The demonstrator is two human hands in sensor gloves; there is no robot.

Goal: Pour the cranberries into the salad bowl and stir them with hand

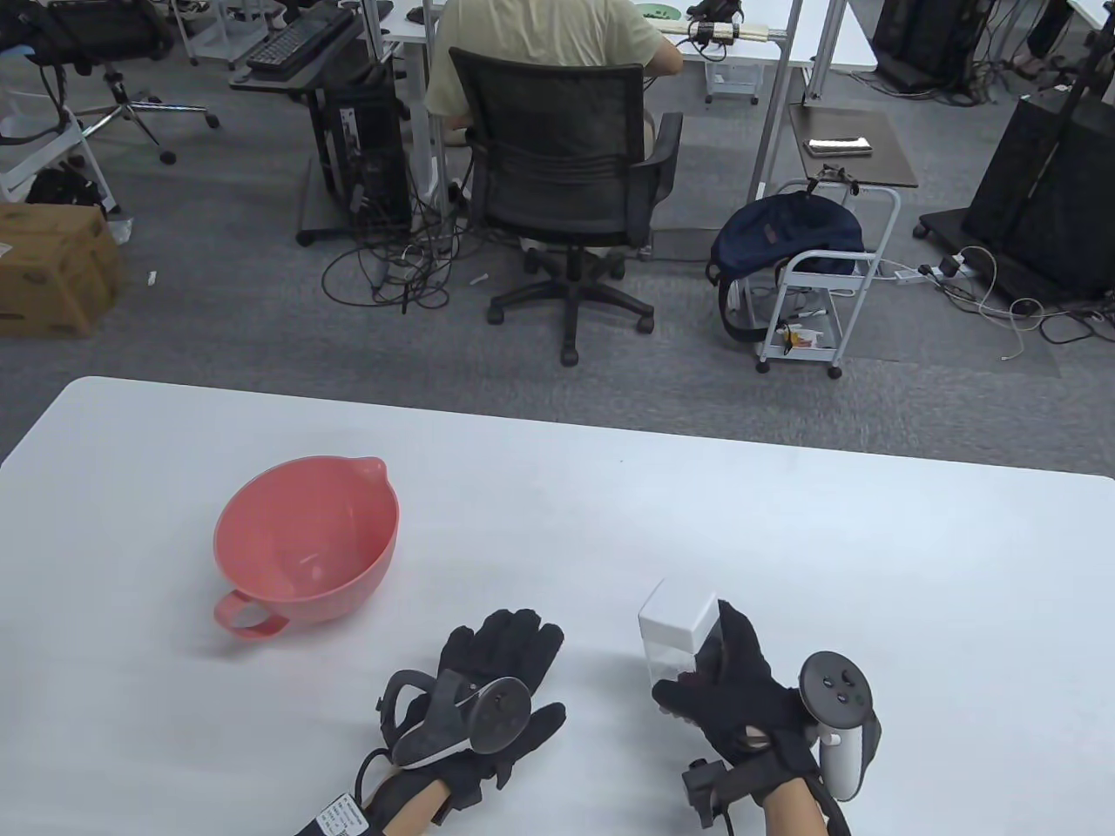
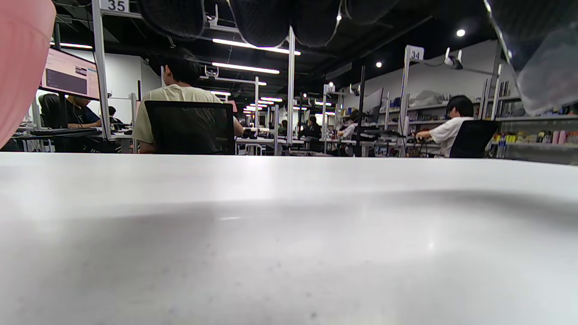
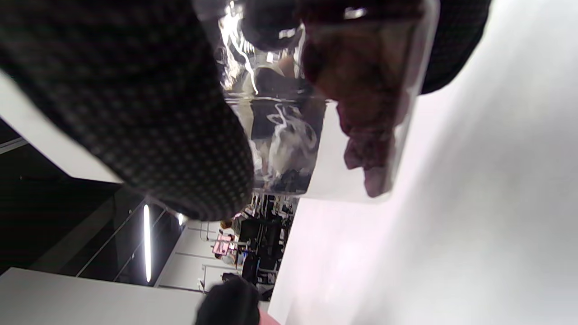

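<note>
Two hands: both gloved in black, each with a tracker strapped to its back, at the near edge of the white table [image 1: 557, 488].
Left hand [image 1: 488, 697]: lies flat on the tabletop, palm down, fingers straight and slightly spread, grasping nothing; it sits between the bowl and the container.
Right hand [image 1: 740, 697]: fingers and thumb wrapped round the lower part of the clear container [image 1: 675, 631], which leans toward the left hand.
Container: clear plastic, square-sided, with a white lid [image 1: 678, 615] on top; in the right wrist view the gloved fingers [image 3: 135, 99] press against its transparent wall [image 3: 289, 135].
Cranberries [image 3: 361, 113]: dark red, heaped inside the container against one wall, seen through the plastic in the right wrist view.
Salad bowl [image 1: 307, 544]: pink plastic with a pouring lip on its far rim and a loop handle on the near side; it stands upright on the table, left of the left hand, well apart from the container; nothing shows inside it.
Left wrist view: bare tabletop, with the bowl's pink side [image 2: 20, 63] at the left edge.
Beyond the table: a person seated in a black office chair [image 1: 566, 192] at a desk, back turned.
</note>
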